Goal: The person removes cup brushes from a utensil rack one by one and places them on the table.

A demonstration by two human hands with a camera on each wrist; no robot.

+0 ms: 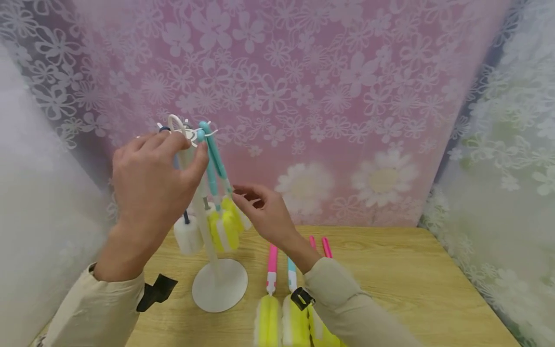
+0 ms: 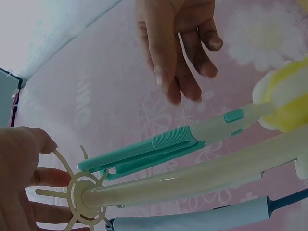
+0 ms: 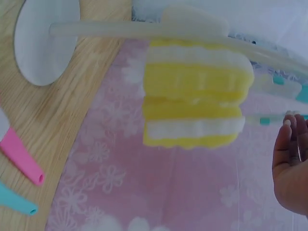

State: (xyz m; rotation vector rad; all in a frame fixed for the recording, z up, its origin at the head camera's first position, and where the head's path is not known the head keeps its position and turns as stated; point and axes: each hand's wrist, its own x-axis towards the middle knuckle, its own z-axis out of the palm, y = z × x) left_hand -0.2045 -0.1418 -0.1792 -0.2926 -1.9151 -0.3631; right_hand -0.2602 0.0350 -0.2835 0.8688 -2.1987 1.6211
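My left hand (image 1: 151, 176) grips the spoked top of a white bottle-brush stand (image 1: 220, 286), its fingers about the hook ring in the left wrist view. Two brushes with teal handles (image 2: 173, 139) and yellow-and-white sponge heads (image 3: 192, 77) hang from the hooks. A brush with a dark stem and white sponge head (image 1: 188, 236) hangs on the stand's left side. My right hand (image 1: 270, 217) is beside the teal handles, fingers loosely bent and holding nothing. In the left wrist view, a gap shows between it and the nearest handle.
Several sponge brushes lie on the wooden table (image 1: 390, 279) at front, including a pink-handled brush (image 1: 271, 265) and a teal-handled brush (image 1: 292, 270); the right sleeve hides part of them. A pink floral cloth (image 1: 338, 96) hangs behind the table, with pale floral cloths at both sides.
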